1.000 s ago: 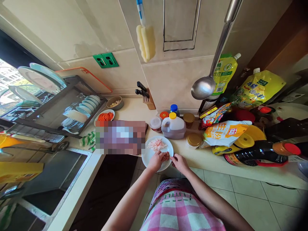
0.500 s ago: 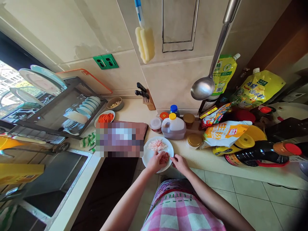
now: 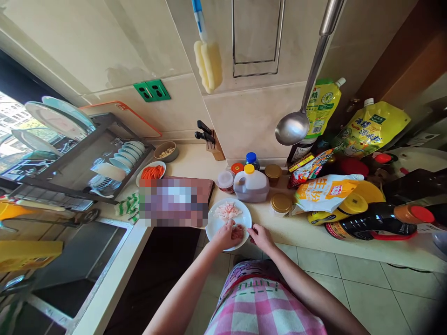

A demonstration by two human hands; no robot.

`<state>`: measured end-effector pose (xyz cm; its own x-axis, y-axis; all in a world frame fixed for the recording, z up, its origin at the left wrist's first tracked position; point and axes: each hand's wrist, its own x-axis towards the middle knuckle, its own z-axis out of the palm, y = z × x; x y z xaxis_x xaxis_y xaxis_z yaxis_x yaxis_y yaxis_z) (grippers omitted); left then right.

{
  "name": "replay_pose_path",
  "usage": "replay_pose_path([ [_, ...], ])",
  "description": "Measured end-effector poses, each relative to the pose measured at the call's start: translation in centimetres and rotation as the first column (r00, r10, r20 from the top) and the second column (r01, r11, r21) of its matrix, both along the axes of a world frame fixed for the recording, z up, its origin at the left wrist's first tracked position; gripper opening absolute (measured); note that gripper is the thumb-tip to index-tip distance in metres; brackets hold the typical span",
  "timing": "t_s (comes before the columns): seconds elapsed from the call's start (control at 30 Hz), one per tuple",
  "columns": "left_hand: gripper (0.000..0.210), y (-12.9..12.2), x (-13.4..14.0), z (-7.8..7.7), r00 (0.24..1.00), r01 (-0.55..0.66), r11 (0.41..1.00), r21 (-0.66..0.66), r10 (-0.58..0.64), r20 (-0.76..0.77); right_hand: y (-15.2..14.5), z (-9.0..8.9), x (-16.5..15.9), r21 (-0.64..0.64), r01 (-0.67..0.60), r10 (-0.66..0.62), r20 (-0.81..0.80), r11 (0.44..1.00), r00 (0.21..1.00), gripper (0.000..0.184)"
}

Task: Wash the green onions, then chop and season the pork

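Note:
A white plate point(image 3: 216, 218) rests at the counter's front edge, in the middle of the view. Pale, whitish-pink meat strips point(image 3: 227, 211) lie in its far part. A heap of redder raw meat point(image 3: 238, 231) sits nearer me. My left hand point(image 3: 224, 236) reaches over the plate from the left, its fingers curled against the red meat; the fingertips are partly hidden. At the plate's right rim, my right hand point(image 3: 261, 237) is closed, thumb and fingers pinching the edge.
Left of the plate lies a cutting board point(image 3: 206, 188), mostly blurred out. Behind it stand a plate of carrot strips point(image 3: 152, 172) and a bowl point(image 3: 165, 151). A jug point(image 3: 251, 186), jars and several sauce bottles crowd the right. A ladle point(image 3: 292, 128) hangs above.
My left hand's fingers have shifted slightly at the red meat, which shows a little differently. My right hand keeps its place at the rim. The view has moved slightly.

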<state>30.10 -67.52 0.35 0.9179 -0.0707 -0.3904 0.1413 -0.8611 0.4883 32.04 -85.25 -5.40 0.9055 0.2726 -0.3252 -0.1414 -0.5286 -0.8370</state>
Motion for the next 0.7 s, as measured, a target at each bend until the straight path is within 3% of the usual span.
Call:
replay_pose_path([
  [0.1, 0.058, -0.1, -0.2, 0.5, 0.993, 0.091, 0.993, 0.080, -0.096, 0.070, 0.0, -0.1, 0.0, 0.001, 0.003, -0.003, -0.001, 1.000, 1.000, 0.025],
  [0.23, 0.026, -0.9, 0.2, -0.3, 0.973, 0.147, 0.983, 0.109, -0.164, 0.161, 0.0, 0.0, 0.0, 0.015, 0.002, -0.002, -0.008, 1.000, 1.000, 0.026],
  [0.37, 0.029, -1.4, 0.4, -1.4, 0.976, 0.115, 0.990, 0.082, -0.128, 0.177, 0.0, 0.3, -0.1, 0.029, 0.006, -0.005, -0.018, 1.000, 1.000, 0.025],
  [0.5, 0.023, -0.5, -0.1, -1.0, 0.971, 0.064, 0.997, 0.049, -0.074, 0.227, -0.1, 0.5, -0.1, 0.042, 0.012, -0.011, -0.028, 0.999, 1.000, 0.025],
  [0.6, 0.056, 0.5, -0.4, -0.7, 0.965, 0.042, 0.997, 0.059, -0.056, 0.254, 0.0, 0.5, -0.1, 0.056, 0.016, -0.014, -0.040, 0.998, 0.999, 0.025],
  [0.7, 0.037, 0.4, -0.5, -1.1, 0.974, 0.020, 0.998, 0.064, -0.034, 0.223, 0.0, 0.5, -0.1, 0.066, 0.014, -0.010, -0.054, 0.998, 0.998, 0.024],
])
